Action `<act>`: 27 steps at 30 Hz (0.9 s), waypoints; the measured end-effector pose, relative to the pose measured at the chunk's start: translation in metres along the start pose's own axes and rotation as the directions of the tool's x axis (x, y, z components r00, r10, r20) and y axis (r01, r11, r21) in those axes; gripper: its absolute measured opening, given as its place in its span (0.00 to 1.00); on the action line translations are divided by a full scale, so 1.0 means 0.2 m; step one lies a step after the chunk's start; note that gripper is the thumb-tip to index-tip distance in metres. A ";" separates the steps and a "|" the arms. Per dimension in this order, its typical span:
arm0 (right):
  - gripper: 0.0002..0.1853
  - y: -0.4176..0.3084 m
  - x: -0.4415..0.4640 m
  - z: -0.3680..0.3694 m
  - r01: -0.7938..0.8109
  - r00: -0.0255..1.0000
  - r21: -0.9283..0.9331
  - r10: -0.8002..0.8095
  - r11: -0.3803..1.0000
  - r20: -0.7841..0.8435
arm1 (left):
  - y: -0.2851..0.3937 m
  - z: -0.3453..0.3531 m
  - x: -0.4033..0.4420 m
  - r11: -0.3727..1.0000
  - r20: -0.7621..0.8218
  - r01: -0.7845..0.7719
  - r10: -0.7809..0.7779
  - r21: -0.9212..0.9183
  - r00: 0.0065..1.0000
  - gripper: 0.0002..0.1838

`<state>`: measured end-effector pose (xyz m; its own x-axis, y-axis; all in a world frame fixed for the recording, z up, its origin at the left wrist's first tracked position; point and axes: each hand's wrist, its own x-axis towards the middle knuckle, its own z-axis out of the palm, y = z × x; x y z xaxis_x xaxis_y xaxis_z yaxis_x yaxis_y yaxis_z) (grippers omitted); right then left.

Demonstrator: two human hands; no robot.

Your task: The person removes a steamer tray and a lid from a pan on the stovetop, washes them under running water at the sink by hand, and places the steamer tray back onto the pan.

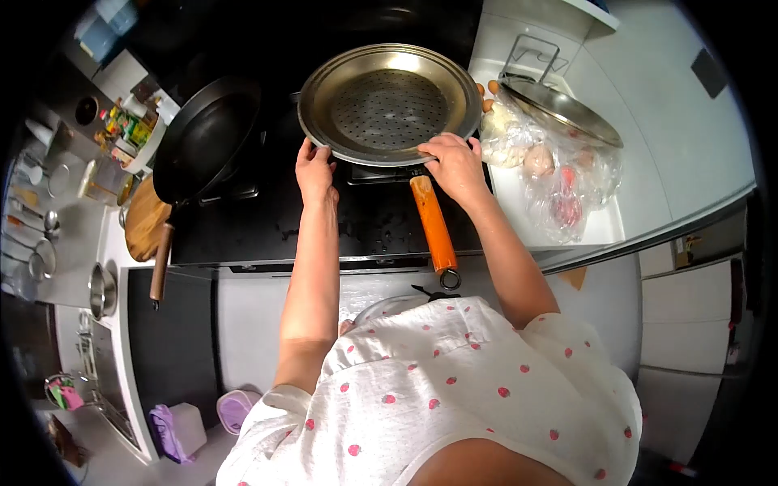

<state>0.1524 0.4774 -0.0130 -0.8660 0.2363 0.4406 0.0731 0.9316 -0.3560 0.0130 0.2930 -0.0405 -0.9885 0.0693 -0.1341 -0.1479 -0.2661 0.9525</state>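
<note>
A round metal steamer tray (389,109) with a perforated bottom sits over a pan on the right side of the black stove. The pan's orange handle (432,223) points toward me from under the tray. My left hand (315,172) grips the tray's near left rim. On the near right rim, my right hand (454,164) is closed with its fingers over the edge. A black wok (208,139) with a wooden handle stands on the left side of the stove, apart from my hands.
Right of the stove, a glass lid (563,112) leans in a rack (531,58) beside eggs (487,105) and plastic bags (567,190). A wooden board (146,220), condiment bottles (130,123) and a metal bowl (101,290) are at the left.
</note>
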 end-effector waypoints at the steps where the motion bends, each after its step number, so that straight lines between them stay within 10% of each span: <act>1: 0.14 0.00 0.01 -0.01 -0.018 0.998 0.009 0.018 1.000 0.053 | 0.01 0.00 -0.01 1.000 0.000 0.006 -0.006 -0.009 1.000 0.23; 27: 0.10 -0.01 0.04 0.03 0.151 0.983 0.130 -0.135 0.980 -0.125 | -0.04 -0.05 0.05 0.991 0.120 -0.011 0.027 -0.136 0.992 0.22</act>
<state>0.1425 0.4760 -0.0144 -0.7993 0.1407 0.5842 -0.1236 0.9129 -0.3889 0.0037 0.2869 -0.0524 -0.9814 0.1773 -0.0744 -0.1402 -0.3954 0.9077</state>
